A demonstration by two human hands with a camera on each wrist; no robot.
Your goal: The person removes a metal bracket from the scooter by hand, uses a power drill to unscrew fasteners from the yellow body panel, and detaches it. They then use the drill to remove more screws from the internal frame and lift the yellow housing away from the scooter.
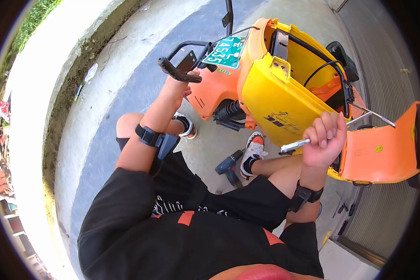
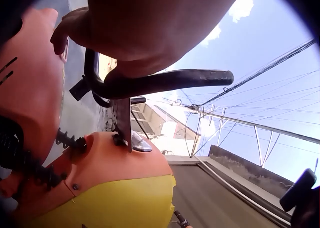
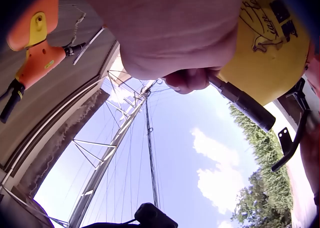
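My right hand (image 1: 323, 140) curls round the shaft of a silver T-handle socket wrench (image 1: 295, 146). Its socket end points left, and the crossbar sticks out beyond the hand. In the right wrist view the socket end (image 3: 257, 113) looks dark against the sky. My left hand (image 1: 176, 88) is at a black tubular bar (image 1: 172, 70) at the end of an orange and yellow scooter (image 1: 275, 102). The bar hides part of this hand; whether its fingers close round the tube I cannot tell. A green number plate (image 1: 225, 52) sits beside the bar.
On the ground between my feet lies a cordless drill (image 1: 229, 168). The scooter's yellow compartment (image 1: 308, 65) lies uncovered, with a black cable across it. Small tools (image 1: 343, 207) lie by the ribbed shutter (image 1: 382, 219) on the right. A concrete kerb (image 1: 63, 93) runs along the left.
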